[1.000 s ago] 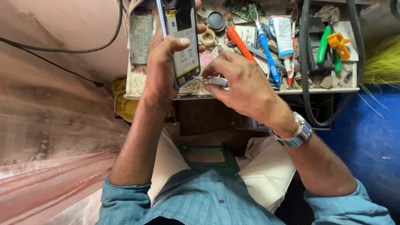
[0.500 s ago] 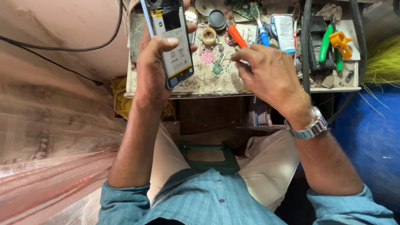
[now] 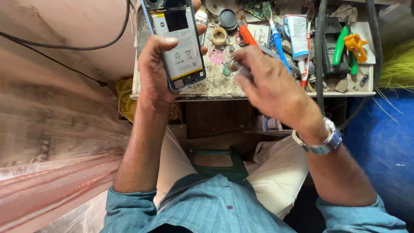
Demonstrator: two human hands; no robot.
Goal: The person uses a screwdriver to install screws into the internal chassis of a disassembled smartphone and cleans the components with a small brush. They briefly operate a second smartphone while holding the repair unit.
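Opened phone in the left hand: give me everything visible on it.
The phone has its back cover off, so the inside faces the camera: a large white battery with printed markings, a dark section above it, and a thin bluish frame. It is held upright above the worktable, its top end cut off by the picture edge. The left hand grips it from the left, thumb across the battery, fingers wrapping the right edge.

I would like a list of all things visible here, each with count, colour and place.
opened phone: one, back off, white and black battery showing, held above the bench's left part
workbench: one, dirty pale top, cluttered
tape roll: one, tan, bench middle
round lid: one, black, bench top
tube: one, white, bench right
pliers: one, green handles, far right
cable: one, black, right
wristwatch: one, silver
left hand: holds phone
right hand: over bench, small item unclear
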